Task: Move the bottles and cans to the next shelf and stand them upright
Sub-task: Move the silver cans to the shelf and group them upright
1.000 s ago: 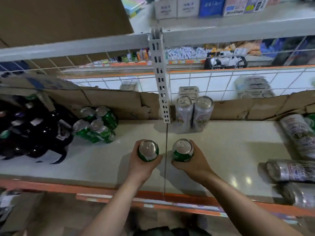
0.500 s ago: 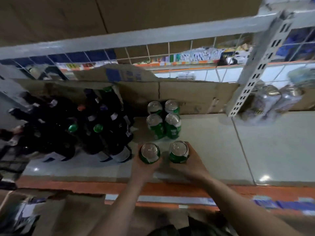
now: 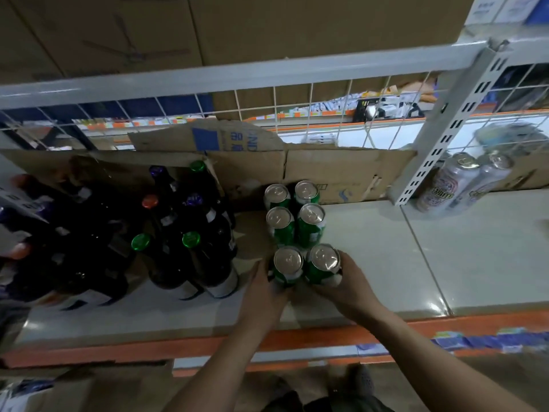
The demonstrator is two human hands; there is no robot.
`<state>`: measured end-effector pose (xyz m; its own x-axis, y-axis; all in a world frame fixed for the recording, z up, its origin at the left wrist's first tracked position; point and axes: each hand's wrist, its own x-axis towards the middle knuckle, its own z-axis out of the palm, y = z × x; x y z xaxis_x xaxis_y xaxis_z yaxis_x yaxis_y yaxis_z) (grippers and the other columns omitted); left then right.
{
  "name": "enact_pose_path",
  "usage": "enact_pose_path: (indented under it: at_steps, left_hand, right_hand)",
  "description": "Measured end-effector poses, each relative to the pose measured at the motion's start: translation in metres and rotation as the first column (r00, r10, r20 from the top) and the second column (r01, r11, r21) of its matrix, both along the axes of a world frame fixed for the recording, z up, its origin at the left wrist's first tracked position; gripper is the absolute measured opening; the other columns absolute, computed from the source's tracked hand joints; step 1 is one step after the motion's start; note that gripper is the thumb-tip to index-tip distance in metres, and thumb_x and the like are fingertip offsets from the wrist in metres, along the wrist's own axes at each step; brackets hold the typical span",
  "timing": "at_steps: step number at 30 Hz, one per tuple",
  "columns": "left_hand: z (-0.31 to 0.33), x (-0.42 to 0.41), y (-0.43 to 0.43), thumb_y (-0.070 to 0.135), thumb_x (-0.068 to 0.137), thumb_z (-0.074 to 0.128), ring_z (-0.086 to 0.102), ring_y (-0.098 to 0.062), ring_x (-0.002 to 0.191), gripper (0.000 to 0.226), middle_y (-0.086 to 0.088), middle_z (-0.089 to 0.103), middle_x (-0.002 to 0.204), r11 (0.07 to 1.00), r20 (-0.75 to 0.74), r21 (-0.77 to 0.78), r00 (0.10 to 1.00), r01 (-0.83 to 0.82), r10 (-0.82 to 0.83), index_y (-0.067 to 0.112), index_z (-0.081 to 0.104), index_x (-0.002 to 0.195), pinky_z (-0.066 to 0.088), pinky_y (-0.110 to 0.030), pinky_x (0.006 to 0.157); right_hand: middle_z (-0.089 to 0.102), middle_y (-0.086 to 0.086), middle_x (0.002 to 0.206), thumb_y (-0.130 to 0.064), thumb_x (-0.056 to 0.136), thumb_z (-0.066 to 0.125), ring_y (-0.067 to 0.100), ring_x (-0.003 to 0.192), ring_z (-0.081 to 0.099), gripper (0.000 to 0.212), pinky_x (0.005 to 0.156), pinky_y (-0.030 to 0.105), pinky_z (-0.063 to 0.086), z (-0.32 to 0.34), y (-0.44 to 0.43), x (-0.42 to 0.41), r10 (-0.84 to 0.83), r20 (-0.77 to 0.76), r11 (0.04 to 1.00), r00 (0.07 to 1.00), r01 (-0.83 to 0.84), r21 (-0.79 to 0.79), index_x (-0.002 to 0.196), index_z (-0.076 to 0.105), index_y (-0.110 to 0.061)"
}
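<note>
**Setting Down Two Green Cans**

Head view. Judged step: placement. The left hand [image 3: 261,289] grips the left green can [image 3: 288,266] and the right hand [image 3: 348,288] grips the right green can [image 3: 323,264], fingers curled round each. Both cans are upright near the shelf [image 3: 371,248] front, just before four standing green cans [image 3: 294,217]. Next move: release both cans and withdraw without tipping the neighbours.

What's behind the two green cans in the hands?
Four more green cans stand upright in a two-by-two block close behind the held pair. Behind those, flattened cardboard stands before the wire mesh. The rear cans' lower bodies are hidden.
</note>
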<state>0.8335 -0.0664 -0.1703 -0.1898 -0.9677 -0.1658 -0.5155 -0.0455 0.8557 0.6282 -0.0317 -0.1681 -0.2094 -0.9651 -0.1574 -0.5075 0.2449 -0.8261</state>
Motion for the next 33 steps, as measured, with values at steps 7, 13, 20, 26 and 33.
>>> enact_pose_path:
  at_steps: [7,13,20,26,33]
  left_hand:
    - [-0.006,-0.01,-0.026,0.025,0.073,0.084,0.063,-0.027,0.12,0.07,-0.002,0.066,0.131,0.999,0.0,0.025,0.999,-0.036,0.036,0.027,0.052,0.134,0.052,-0.047,0.097]
    - [-0.001,-0.011,-0.013,0.032,0.074,0.087,0.048,-0.019,0.129,0.084,0.003,0.049,0.141,0.996,-0.042,-0.068,0.998,-0.059,0.057,0.028,0.04,0.143,0.043,-0.035,0.104]
    - [0.088,-0.027,-0.006,0.024,0.081,0.075,0.054,-0.012,0.122,0.054,0.003,0.055,0.127,0.863,-0.055,-0.478,0.975,0.164,-0.215,0.018,0.055,0.13,0.041,-0.019,0.104]
    - [0.115,-0.13,-0.03,0.036,0.081,0.071,0.052,0.009,0.12,0.06,0.018,0.063,0.124,0.9,-0.151,-0.319,0.921,0.298,-0.358,0.028,0.052,0.137,0.034,-0.006,0.099]
    - [0.103,-0.301,-0.005,0.032,0.082,0.082,0.057,0.002,0.119,0.055,0.017,0.064,0.126,0.797,-0.068,-0.276,0.816,0.537,-0.574,0.034,0.057,0.132,0.037,-0.011,0.1]
  right_hand:
    - [0.065,-0.011,0.126,-0.042,0.064,0.087,0.009,0.113,0.063,0.072,0.092,0.037,0.057,-0.018,-0.035,-0.005,0.044,-0.087,0.999,0.995,-0.043,0.013,0.13,0.057,-0.035]
    - [0.044,-0.008,0.143,-0.041,0.061,0.095,0.008,0.129,0.047,0.107,0.112,0.036,0.044,-0.001,-0.025,-0.002,0.004,-0.026,1.0,1.0,-0.004,0.031,0.15,0.037,-0.027]
    - [0.038,-0.011,0.146,-0.036,0.075,0.089,-0.004,0.133,0.033,0.098,0.108,0.01,0.026,0.075,-0.008,-0.042,-0.002,-0.08,0.984,0.997,-0.012,-0.176,0.154,0.033,-0.025]
    - [0.048,-0.01,0.139,-0.033,0.08,0.086,-0.004,0.127,0.041,0.079,0.101,0.01,0.028,0.113,0.033,-0.145,-0.184,-0.186,0.971,0.965,0.15,-0.184,0.147,0.045,-0.023]
    - [0.052,0.005,0.143,-0.03,0.08,0.084,0.022,0.137,0.047,0.074,0.114,0.034,0.034,0.102,0.121,-0.308,-0.487,-0.253,0.873,0.836,0.475,-0.111,0.144,0.049,-0.018]
